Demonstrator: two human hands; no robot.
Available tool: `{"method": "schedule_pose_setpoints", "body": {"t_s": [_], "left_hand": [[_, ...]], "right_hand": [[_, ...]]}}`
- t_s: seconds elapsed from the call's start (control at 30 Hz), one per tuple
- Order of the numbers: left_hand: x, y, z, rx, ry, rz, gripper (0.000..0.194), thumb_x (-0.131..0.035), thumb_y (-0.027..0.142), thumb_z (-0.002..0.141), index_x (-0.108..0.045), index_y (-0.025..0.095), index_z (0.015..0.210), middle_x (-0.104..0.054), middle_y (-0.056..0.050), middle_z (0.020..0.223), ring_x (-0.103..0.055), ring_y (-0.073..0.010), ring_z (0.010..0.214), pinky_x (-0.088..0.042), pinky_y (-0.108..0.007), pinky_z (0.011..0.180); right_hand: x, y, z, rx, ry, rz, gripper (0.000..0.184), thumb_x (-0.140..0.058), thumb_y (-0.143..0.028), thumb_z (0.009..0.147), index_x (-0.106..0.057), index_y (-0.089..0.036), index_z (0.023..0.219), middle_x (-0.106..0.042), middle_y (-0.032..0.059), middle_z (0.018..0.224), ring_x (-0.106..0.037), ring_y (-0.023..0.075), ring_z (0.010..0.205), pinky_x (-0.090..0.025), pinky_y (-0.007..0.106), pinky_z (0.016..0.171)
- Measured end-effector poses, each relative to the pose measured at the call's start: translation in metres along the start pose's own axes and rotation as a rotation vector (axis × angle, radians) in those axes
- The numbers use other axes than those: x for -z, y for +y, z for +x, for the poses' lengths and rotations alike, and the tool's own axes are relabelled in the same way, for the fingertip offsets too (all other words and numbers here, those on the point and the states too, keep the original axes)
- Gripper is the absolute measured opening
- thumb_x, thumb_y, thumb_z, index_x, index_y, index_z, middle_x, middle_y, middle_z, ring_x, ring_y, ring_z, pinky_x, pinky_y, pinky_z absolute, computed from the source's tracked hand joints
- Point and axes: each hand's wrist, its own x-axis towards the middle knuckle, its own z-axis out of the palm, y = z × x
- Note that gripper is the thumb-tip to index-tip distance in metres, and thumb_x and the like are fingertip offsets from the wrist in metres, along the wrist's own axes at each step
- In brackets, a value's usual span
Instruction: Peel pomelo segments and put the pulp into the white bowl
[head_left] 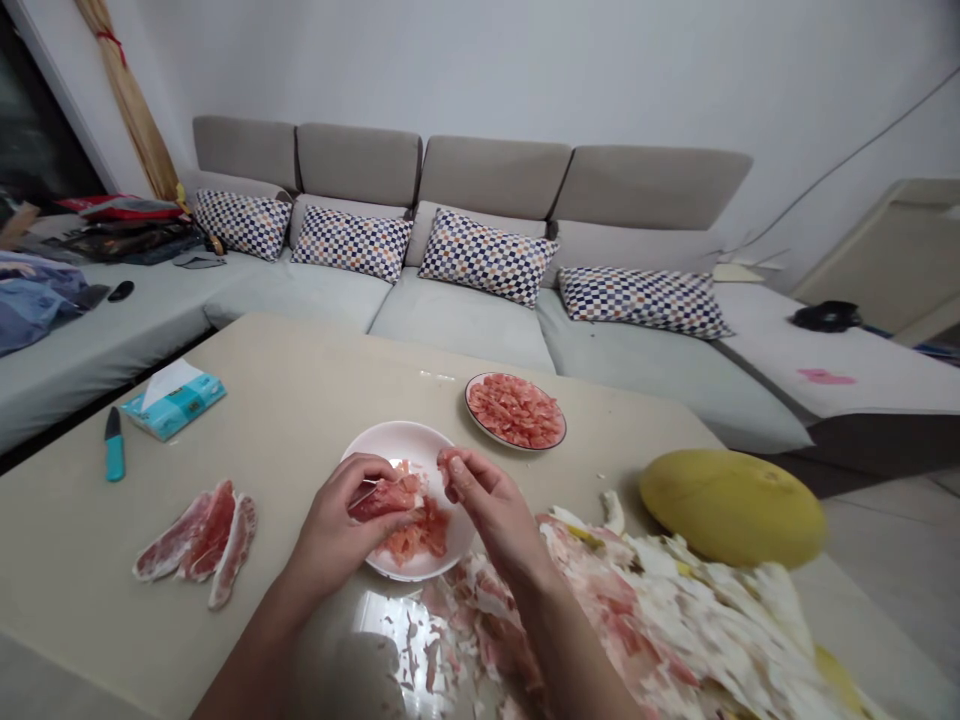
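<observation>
Over a white bowl (367, 437), my left hand (337, 515) is closed around a red pomelo segment (390, 497). Just to the right, my right hand (487, 500) pinches a small piece of pomelo flesh (448, 462) above the bowl's rim. Loose red pomelo flesh (420, 538) lies in the bottom of the bowl. Behind it stands a dark-rimmed plate (480, 425) heaped with more pomelo flesh (517, 408). Several pomelo segments in their membrane (202, 540) rest on the table at the left.
Peel and membrane scraps (660, 620) cover the table's right front, beside a whole yellow pomelo (731, 507). A teal-handled knife (114, 450) and a blue tissue pack (176, 400) lie at the left. Past the table (315, 380) runs a sofa (465, 325) with checkered cushions (487, 255).
</observation>
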Motion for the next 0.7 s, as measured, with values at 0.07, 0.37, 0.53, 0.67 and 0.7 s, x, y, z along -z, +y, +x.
{"method": "schedule_pose_setpoints", "body": {"t_s": [0.07, 0.37, 0.53, 0.67, 0.7], "left_hand": [[0.0, -0.001, 0.0, -0.006, 0.004, -0.008, 0.024, -0.074, 0.018, 0.076, -0.062, 0.025, 0.096, -0.061, -0.001, 0.104, -0.06, -0.0177, 0.102, -0.046, -0.029, 0.09], [-0.002, 0.0, 0.002, -0.059, 0.009, 0.023, 0.023, -0.072, 0.014, 0.077, -0.061, 0.024, 0.094, -0.06, -0.001, 0.102, -0.059, -0.0168, 0.1, -0.046, -0.028, 0.089], [-0.004, -0.003, 0.001, -0.03, -0.009, -0.012, 0.03, -0.075, 0.016, 0.074, -0.061, 0.024, 0.099, -0.059, -0.002, 0.106, -0.059, -0.0183, 0.103, -0.048, -0.029, 0.09], [-0.008, -0.005, -0.001, 0.088, -0.028, -0.111, 0.029, -0.067, 0.023, 0.083, -0.06, 0.024, 0.11, -0.06, -0.005, 0.116, -0.058, -0.0195, 0.11, -0.048, -0.031, 0.094], [-0.009, -0.005, -0.001, 0.108, -0.035, -0.121, 0.028, -0.064, 0.025, 0.085, -0.06, 0.024, 0.112, -0.06, -0.005, 0.118, -0.058, -0.0198, 0.111, -0.048, -0.031, 0.094]], "right_hand": [[0.003, -0.002, 0.0, 0.001, -0.028, -0.121, 0.031, -0.068, -0.047, 0.083, -0.07, -0.021, 0.098, -0.068, 0.0036, 0.095, -0.06, 0.0178, 0.084, -0.047, 0.029, 0.078], [-0.006, -0.012, -0.009, 0.034, -0.146, -0.272, 0.024, -0.063, -0.042, 0.087, -0.072, -0.021, 0.094, -0.072, 0.0056, 0.098, -0.065, 0.0209, 0.092, -0.05, 0.031, 0.083], [-0.011, -0.006, -0.01, 0.007, -0.112, -0.206, 0.023, -0.067, -0.04, 0.084, -0.07, -0.017, 0.083, -0.069, 0.0041, 0.082, -0.062, 0.0176, 0.076, -0.049, 0.028, 0.071], [-0.014, -0.004, -0.009, 0.03, -0.072, -0.176, 0.022, -0.068, -0.039, 0.082, -0.069, -0.017, 0.079, -0.068, 0.0037, 0.077, -0.06, 0.017, 0.072, -0.048, 0.027, 0.069], [-0.015, -0.004, -0.009, 0.042, -0.077, -0.176, 0.022, -0.067, -0.038, 0.083, -0.068, -0.017, 0.079, -0.068, 0.0039, 0.077, -0.061, 0.0173, 0.073, -0.048, 0.027, 0.069]]}}
